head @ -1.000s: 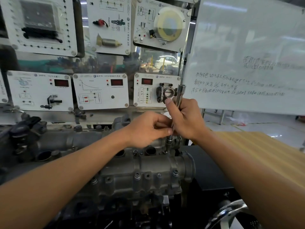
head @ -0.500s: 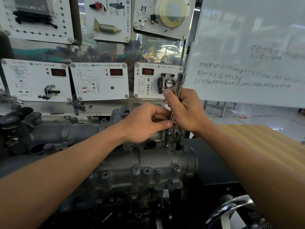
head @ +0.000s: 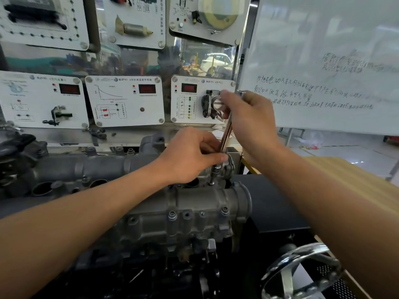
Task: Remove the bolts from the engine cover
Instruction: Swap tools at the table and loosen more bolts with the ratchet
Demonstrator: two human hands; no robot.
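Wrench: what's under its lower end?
A short silver bolt shank shows between the wrench tip and the engine cover. Its head is hidden inside the socket, and the left hand covers the area just left of it.

Auto training workshop: sensor panels (head: 125,100), whiteboard (head: 323,39), engine (head: 194,203).

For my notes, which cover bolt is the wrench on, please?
The rear bolt beneath the wrench, by the left hand; front-row bolts stand untouched.
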